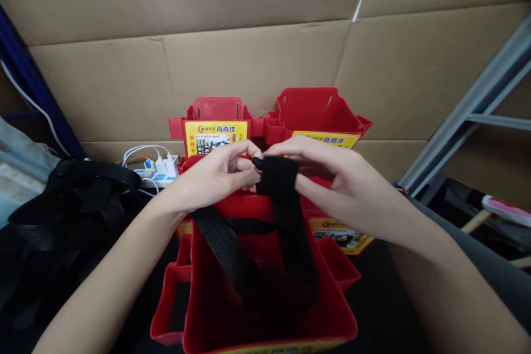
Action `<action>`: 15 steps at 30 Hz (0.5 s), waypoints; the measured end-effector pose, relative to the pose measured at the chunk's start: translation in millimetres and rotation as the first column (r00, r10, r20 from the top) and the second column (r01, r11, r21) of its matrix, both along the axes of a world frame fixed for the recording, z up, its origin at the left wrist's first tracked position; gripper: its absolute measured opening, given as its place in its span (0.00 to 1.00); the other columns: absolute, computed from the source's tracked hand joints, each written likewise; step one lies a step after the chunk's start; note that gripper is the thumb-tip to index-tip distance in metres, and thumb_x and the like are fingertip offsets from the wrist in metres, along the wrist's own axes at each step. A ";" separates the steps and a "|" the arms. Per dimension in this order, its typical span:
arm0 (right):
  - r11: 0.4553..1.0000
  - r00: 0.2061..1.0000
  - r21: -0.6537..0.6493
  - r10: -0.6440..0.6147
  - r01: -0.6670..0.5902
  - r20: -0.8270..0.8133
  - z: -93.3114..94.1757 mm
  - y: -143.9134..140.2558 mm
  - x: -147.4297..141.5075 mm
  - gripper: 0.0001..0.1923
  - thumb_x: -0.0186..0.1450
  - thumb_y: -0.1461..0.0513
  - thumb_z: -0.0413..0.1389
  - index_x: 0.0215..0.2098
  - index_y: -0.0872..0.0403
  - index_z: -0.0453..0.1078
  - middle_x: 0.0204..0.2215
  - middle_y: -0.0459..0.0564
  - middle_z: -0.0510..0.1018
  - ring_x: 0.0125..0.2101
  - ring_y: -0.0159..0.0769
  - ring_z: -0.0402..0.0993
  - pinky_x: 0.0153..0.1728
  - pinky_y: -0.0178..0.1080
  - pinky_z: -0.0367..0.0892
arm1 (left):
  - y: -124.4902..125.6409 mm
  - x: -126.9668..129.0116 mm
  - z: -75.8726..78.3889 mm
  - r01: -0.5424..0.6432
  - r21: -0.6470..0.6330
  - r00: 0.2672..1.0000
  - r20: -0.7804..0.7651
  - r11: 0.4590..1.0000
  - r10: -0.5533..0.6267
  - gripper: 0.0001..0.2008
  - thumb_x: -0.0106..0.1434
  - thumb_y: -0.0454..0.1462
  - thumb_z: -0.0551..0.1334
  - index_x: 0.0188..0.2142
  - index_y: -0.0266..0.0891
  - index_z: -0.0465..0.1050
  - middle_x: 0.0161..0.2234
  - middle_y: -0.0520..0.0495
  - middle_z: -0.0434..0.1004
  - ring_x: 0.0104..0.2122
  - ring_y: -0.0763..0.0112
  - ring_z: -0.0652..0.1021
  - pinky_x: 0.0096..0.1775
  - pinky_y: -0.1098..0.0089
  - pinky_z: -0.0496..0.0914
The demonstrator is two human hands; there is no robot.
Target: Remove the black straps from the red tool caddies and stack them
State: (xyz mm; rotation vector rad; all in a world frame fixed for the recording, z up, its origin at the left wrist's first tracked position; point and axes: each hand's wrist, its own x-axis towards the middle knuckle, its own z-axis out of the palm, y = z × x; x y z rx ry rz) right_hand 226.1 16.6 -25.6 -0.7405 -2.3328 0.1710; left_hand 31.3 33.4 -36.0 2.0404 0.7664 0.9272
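My left hand (218,174) and my right hand (332,177) meet above a red plastic tool caddy (215,310) that stands close in front of me. Both pinch a black webbing strap (277,176), which is folded over at the top between my fingertips. Its two ends run down into the red caddy, one as a ribbed band (226,249) slanting to the left. Two more red caddies with yellow printed labels stand behind, one at the left (215,116) and one at the right (317,110).
A heap of black straps (78,188) lies at the left. A white power strip with plugs and cables (160,168) sits behind it. Brown cardboard (257,50) walls the back. A grey metal shelf frame (477,105) slants at the right.
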 end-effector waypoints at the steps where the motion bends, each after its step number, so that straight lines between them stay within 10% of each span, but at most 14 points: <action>1: 0.999 1.000 -0.053 0.002 -0.003 -0.015 -0.5 0.7 0.7 0.16 0.63 0.63 0.49 0.50 0.49 0.63 0.47 0.47 0.71 0.43 0.35 0.70 0.40 0.35 0.68 | -0.1 -1.0 0.3 0.004 -0.028 1.000 0.004 1.000 -0.004 0.04 0.58 0.34 0.57 0.33 0.36 0.63 0.23 0.55 0.65 0.23 0.80 0.67 0.27 0.77 0.62; 8: 0.962 0.977 -0.181 0.187 -0.202 -0.100 -2.7 14.0 4.6 0.15 0.64 0.59 0.50 0.49 0.46 0.65 0.43 0.44 0.73 0.44 0.32 0.70 0.41 0.32 0.67 | 1.3 -3.5 0.6 0.045 -0.019 0.999 -0.007 0.999 -0.045 0.06 0.58 0.35 0.58 0.34 0.37 0.62 0.27 0.53 0.66 0.26 0.79 0.67 0.27 0.78 0.61; 15: 0.981 0.994 -0.182 0.052 -0.068 -0.092 -4.4 14.3 4.6 0.11 0.63 0.61 0.50 0.44 0.52 0.66 0.30 0.45 0.74 0.26 0.29 0.71 0.25 0.30 0.67 | 0.1 -0.4 -1.6 -0.025 0.214 0.986 -0.153 0.977 0.059 0.05 0.59 0.36 0.56 0.30 0.35 0.64 0.30 0.50 0.68 0.31 0.73 0.70 0.33 0.73 0.64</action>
